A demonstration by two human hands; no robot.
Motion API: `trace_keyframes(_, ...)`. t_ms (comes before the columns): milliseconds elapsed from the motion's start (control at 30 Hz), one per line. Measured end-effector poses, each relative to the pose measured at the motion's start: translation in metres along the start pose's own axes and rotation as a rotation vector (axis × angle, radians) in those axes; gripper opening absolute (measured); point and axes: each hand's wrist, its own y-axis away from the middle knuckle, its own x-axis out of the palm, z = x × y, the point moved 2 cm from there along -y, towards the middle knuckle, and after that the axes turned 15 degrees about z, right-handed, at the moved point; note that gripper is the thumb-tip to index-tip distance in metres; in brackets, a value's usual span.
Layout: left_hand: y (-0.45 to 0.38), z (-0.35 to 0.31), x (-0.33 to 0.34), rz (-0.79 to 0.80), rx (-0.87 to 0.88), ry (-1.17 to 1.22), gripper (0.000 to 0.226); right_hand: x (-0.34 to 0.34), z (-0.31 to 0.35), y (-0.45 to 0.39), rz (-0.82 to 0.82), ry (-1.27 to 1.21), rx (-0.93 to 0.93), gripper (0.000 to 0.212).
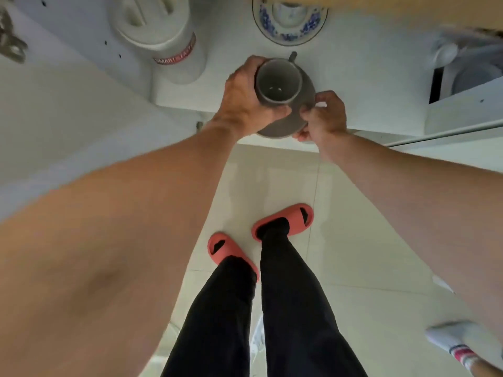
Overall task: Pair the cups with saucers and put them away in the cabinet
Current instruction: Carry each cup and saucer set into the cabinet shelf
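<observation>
While held over the front edge of the white shelf (353, 85), grey cup (279, 81) sits upright on grey saucer (296, 123), empty, handle pointing away. Left hand (245, 96) wrapped round the cup's side, grip clamped on it. Right hand (325, 115) pinching the saucer's right rim, fingers closed on it. Farther back on the shelf: blue-patterned saucer (288, 28) carrying a cup, and a white canister (163, 36) to the left. Below: tiled floor (353, 240), red slippers (283, 221).
</observation>
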Motion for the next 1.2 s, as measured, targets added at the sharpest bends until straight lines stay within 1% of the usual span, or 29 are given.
trace_keyframes(233, -0.027, 0.008, -0.013, 0.028, 0.03, -0.011, 0.085, 0.0, 0.016, -0.026, -0.002, 0.042, -0.041, 0.013)
trace_keyframes(367, -0.034, 0.013, -0.022, 0.027, 0.043, -0.025, 0.083, 0.006, 0.022, -0.032, 0.008, -0.011, -0.067, 0.014)
trace_keyframes(467, -0.04, 0.015, -0.026, 0.026, 0.04, -0.002, 0.081, 0.007, 0.025, -0.037, 0.004, -0.006, -0.095, 0.021)
trace_keyframes(600, -0.045, 0.013, -0.033, 0.031, 0.049, -0.008, 0.079, 0.006, 0.033, -0.043, 0.006, 0.055, -0.111, 0.026)
trace_keyframes(733, -0.05, 0.012, -0.039, 0.049, 0.049, -0.044, 0.082, 0.006, 0.038, -0.05, 0.045, 0.083, -0.087, 0.029)
trace_keyframes(833, -0.051, 0.011, -0.041, 0.071, 0.038, -0.07, 0.083, 0.005, 0.042, -0.054, 0.053, 0.092, -0.042, 0.022)
trace_keyframes(867, -0.052, 0.011, -0.042, 0.081, 0.029, -0.07, 0.083, 0.004, 0.041, -0.055, 0.049, 0.077, -0.02, 0.024)
trace_keyframes(933, -0.052, 0.01, -0.043, 0.095, 0.009, -0.072, 0.083, 0.005, 0.037, -0.055, 0.033, 0.036, 0.03, 0.039)
trace_keyframes(1000, -0.05, 0.009, -0.044, 0.109, -0.001, -0.078, 0.087, 0.007, 0.033, -0.053, 0.009, 0.013, 0.052, 0.048)
trace_keyframes(1100, -0.037, 0.005, -0.044, 0.119, -0.015, -0.073, 0.098, 0.011, 0.029, -0.041, -0.002, 0.048, 0.047, 0.05)
trace_keyframes(1133, -0.031, 0.004, -0.043, 0.107, -0.023, -0.064, 0.098, 0.011, 0.024, -0.037, -0.008, 0.075, 0.055, 0.051)
trace_keyframes(1200, -0.015, 0.002, -0.043, 0.031, -0.059, 0.011, 0.091, 0.01, 0.014, -0.022, -0.028, 0.176, 0.071, 0.05)
